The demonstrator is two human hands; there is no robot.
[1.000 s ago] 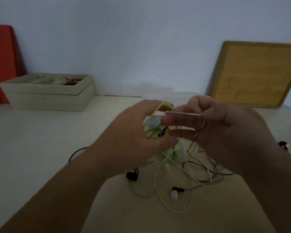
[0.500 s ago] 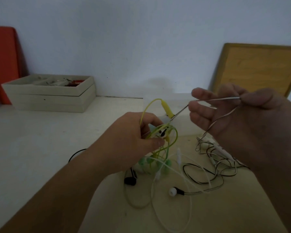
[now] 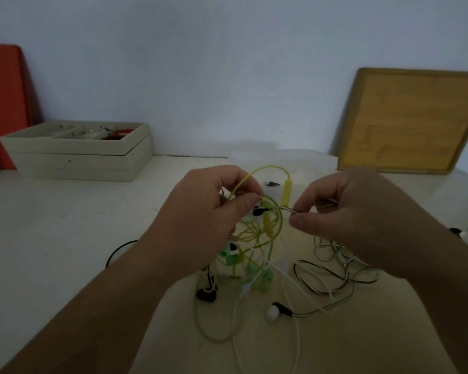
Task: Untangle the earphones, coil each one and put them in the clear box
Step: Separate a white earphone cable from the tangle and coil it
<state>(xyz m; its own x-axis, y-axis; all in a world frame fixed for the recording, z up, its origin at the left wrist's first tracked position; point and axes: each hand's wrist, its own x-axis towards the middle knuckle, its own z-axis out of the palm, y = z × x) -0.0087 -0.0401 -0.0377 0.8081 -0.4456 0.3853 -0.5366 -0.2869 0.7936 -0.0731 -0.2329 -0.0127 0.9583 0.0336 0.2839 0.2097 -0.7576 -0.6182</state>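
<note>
Clear box (image 3: pixel 308 161): stands on the table behind the hands, just in front of the wall; its walls are faint. A small white piece with a black tip (image 3: pixel 270 184) shows near its front, and whether it lies inside cannot be told
Pale boxes (image 3: pixel 76 157): two stacked at the far left against the wall. The upper one is open and divided into compartments holding small metal and red bits, too small to name
Earphones: all out of the clear box, knotted together between and below the hands
Left hand (image 3: pixel 206 222): raised above the table, fingers and thumb curled round the looped cable of the yellow-green earphones (image 3: pixel 267 224), whose yellow remote (image 3: pixel 287 190) hangs off an arch of cable above the knuckles
Right hand (image 3: pixel 362 220): raised beside the left, thumb and forefinger pinching a thin black-and-white cable (image 3: pixel 289 210) that runs into the knot; the other fingers are curled in
On the table below: pale green earbuds (image 3: pixel 265 280), a black earbud (image 3: pixel 207 294), a white-tipped earbud (image 3: pixel 274 312), a white cable (image 3: pixel 297 344) trailing towards the camera, and loose black-and-white loops under the right wrist
Table (image 3: pixel 52 225): pale and matt; a black cable (image 3: pixel 119 249) curves out past the left forearm
Room: a plain bluish-white wall, with an orange-red board (image 3: pixel 3 103) leaning on it at far left and a wooden board (image 3: pixel 411 120) at right
</note>
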